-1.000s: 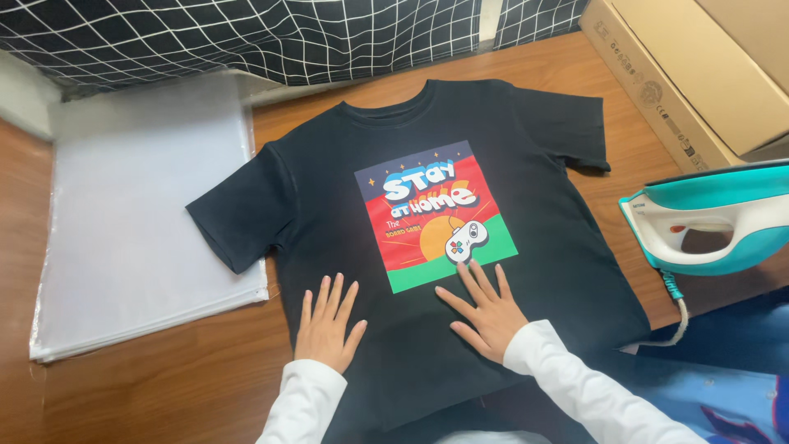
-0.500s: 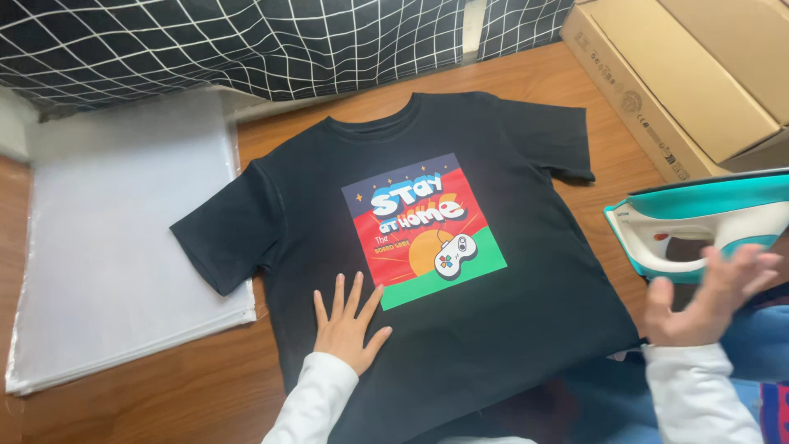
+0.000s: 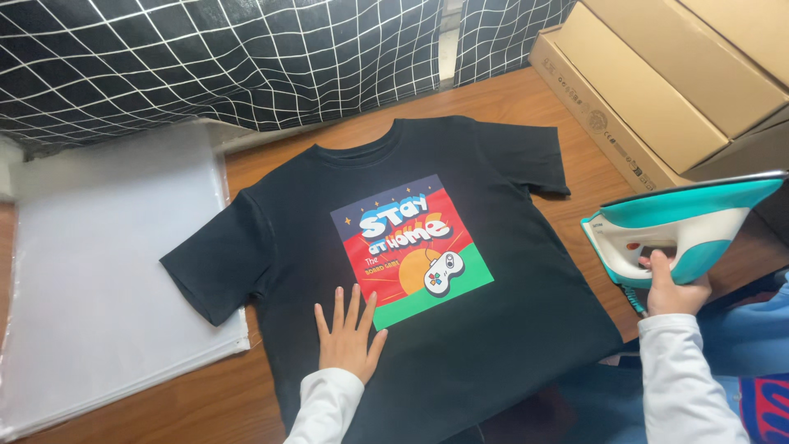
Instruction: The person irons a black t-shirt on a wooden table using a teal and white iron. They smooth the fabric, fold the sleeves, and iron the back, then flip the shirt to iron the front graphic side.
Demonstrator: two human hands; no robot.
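A black T-shirt (image 3: 509, 329) lies flat, front up, on a wooden table (image 3: 493, 103). Its chest carries a colourful square print (image 3: 411, 251) in red, green and dark blue with an orange circle and a white game controller. My left hand (image 3: 349, 333) rests palm down, fingers spread, on the shirt just below the print's left corner. My right hand (image 3: 675, 288) is closed around the handle of a teal and white clothes iron (image 3: 686, 222), which stands on its heel at the table's right edge, beside the shirt.
A white sheet or pad (image 3: 99, 279) lies left of the shirt, under its sleeve. Black cloth with a white grid (image 3: 214, 57) hangs at the back. Cardboard boxes (image 3: 674, 90) are stacked at the back right. Blue fabric (image 3: 740, 362) shows at the lower right.
My right hand left the shirt, swung right and took hold of the iron's handle. My left hand stayed flat on the shirt. The view shifted slightly.
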